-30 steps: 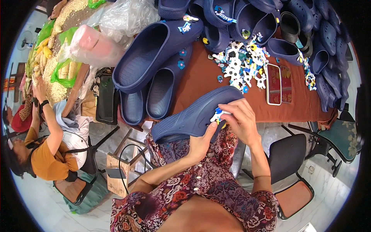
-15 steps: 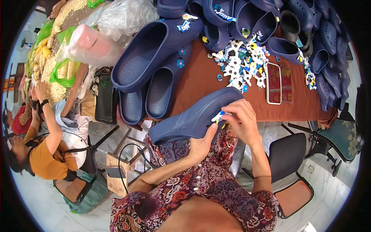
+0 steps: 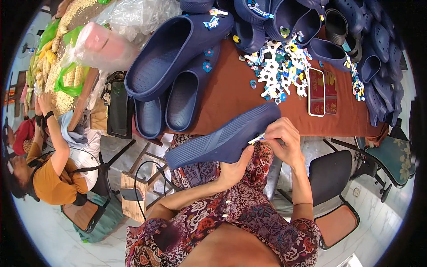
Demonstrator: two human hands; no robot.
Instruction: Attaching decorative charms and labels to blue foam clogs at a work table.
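Observation:
A navy clog (image 3: 218, 140) lies tilted on its side above my lap, its ribbed sole edge facing up. My left hand (image 3: 236, 171) grips it from below, thumb pressed near the toe part. With pinched fingers my right hand (image 3: 284, 138) holds a small white, blue and yellow shoe charm (image 3: 257, 138) against the clog's upper. How far the charm sits in the clog is hidden by my fingers. Beyond, a heap of white, blue and yellow charms (image 3: 280, 71) lies on the brown tablecloth (image 3: 231, 95).
Several navy clogs, among them a large one (image 3: 162, 55), stand on the table's left and back. More are piled at the right (image 3: 380, 66). A white-framed phone-shaped object (image 3: 316, 93) lies by the charms. At left, a person in orange (image 3: 58, 178) sits beside corn (image 3: 49, 60).
The clog has rolled so more of its sole edge shows and its upper turns away. My right hand has shifted slightly right and down, still pinching the charm.

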